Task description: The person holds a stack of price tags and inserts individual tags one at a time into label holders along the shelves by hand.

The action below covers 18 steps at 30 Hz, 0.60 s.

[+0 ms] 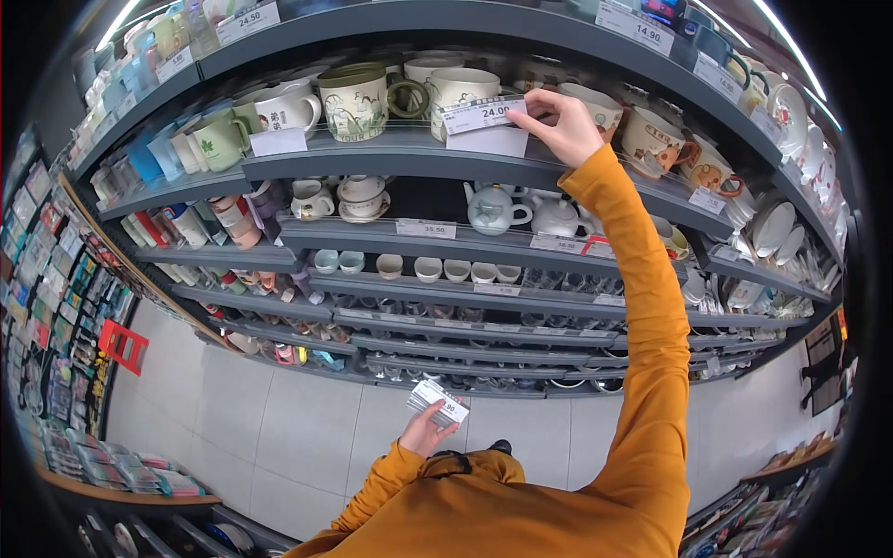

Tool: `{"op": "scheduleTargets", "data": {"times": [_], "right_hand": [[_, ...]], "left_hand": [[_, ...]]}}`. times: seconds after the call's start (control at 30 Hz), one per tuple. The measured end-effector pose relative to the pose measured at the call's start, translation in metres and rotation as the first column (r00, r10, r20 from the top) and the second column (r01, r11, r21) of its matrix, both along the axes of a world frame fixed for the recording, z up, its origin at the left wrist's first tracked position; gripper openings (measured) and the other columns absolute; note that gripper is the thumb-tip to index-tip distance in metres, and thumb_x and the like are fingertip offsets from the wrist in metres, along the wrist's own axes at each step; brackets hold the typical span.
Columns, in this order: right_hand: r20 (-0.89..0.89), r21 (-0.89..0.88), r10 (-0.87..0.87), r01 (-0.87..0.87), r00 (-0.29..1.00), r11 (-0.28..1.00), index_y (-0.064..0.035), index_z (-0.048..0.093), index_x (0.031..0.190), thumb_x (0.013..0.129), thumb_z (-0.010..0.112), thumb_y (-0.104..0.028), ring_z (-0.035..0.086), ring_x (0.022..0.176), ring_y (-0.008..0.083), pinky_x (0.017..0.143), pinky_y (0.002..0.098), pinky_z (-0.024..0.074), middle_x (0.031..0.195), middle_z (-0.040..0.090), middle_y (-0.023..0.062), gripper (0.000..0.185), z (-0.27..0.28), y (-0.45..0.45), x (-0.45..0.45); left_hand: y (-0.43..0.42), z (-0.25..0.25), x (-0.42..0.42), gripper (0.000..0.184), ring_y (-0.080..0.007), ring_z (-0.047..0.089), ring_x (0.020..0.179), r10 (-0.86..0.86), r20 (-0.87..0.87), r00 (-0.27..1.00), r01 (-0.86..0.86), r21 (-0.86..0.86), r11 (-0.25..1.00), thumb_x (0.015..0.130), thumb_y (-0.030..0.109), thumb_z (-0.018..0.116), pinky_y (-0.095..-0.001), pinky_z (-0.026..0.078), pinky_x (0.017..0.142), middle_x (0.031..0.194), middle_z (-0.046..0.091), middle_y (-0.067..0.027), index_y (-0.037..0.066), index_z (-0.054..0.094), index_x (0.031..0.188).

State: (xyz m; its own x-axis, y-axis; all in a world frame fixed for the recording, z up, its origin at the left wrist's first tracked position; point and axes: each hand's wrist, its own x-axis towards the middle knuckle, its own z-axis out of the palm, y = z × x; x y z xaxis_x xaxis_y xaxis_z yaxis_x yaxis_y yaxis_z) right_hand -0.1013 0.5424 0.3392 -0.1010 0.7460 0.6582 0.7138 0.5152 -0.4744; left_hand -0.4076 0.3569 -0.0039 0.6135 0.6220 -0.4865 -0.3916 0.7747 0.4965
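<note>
My right hand (561, 126) is raised to the upper shelf, its thumb and fingers pinching a price tag (479, 115) that reads 24.00. The tag sits tilted at the shelf edge, above a blank white card (487, 141) in the holder. Behind it stands a cream mug (462, 86), with a green-rimmed mug (353, 100) to its left. Down at waist height, my left hand (427, 430) is closed around a stack of price tags (437, 403), held in front of my body above the floor.
Below are a blue teapot (496, 208), a white teapot (556, 219) and several small bowls (429, 270). Another blank card (279, 141) hangs left on the mug shelf. A red stool (123, 348) stands on the tiled floor (307, 418). Plates (774, 229) fill the right side.
</note>
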Motion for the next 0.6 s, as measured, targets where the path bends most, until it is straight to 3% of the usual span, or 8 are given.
{"op": "scheduleTargets", "data": {"times": [0.33,0.43,0.6], "right_hand": [[-0.127,0.027,0.047,-0.044,0.991,0.999,0.0024,0.064,0.09,0.083,0.069,-0.025,0.066,0.076,0.013,0.072,0.0251,0.0509,0.08,0.069,0.0089,0.028,-0.0089,0.0127,0.0042],[-0.091,0.011,0.026,-0.025,0.996,1.0,0.0026,0.063,0.09,0.084,0.069,-0.024,0.066,0.076,0.0135,0.072,0.0249,0.0512,0.081,0.069,0.0098,0.028,-0.0095,0.0126,0.0034],[-0.146,-0.019,0.023,-0.026,0.989,0.999,0.0027,0.062,0.094,0.086,0.068,-0.018,0.063,0.077,0.0085,0.072,0.0205,0.0491,0.087,0.069,0.007,0.023,-0.0056,0.0075,-0.0001]], "left_hand": [[-0.0008,0.0,0.0007,0.037,-0.0155,0.058,0.106,-0.009,0.012,1.0,0.009,0.009,1.0,0.094,0.022,0.051,-0.0246,0.055,0.079,0.126,0.055,-0.0067,0.008,0.045,0.127],[-0.0007,-0.0015,0.0009,0.037,-0.0151,0.058,0.107,-0.009,0.009,1.0,0.009,0.003,1.0,0.094,0.022,0.051,-0.0246,0.054,0.08,0.127,0.055,-0.0063,0.009,0.045,0.128],[-0.001,-0.0004,0.0017,0.038,-0.0154,0.058,0.107,-0.004,0.01,1.0,0.004,-0.012,1.0,0.093,0.023,0.052,-0.0244,0.054,0.08,0.127,0.055,-0.0062,0.01,0.044,0.128]]}}
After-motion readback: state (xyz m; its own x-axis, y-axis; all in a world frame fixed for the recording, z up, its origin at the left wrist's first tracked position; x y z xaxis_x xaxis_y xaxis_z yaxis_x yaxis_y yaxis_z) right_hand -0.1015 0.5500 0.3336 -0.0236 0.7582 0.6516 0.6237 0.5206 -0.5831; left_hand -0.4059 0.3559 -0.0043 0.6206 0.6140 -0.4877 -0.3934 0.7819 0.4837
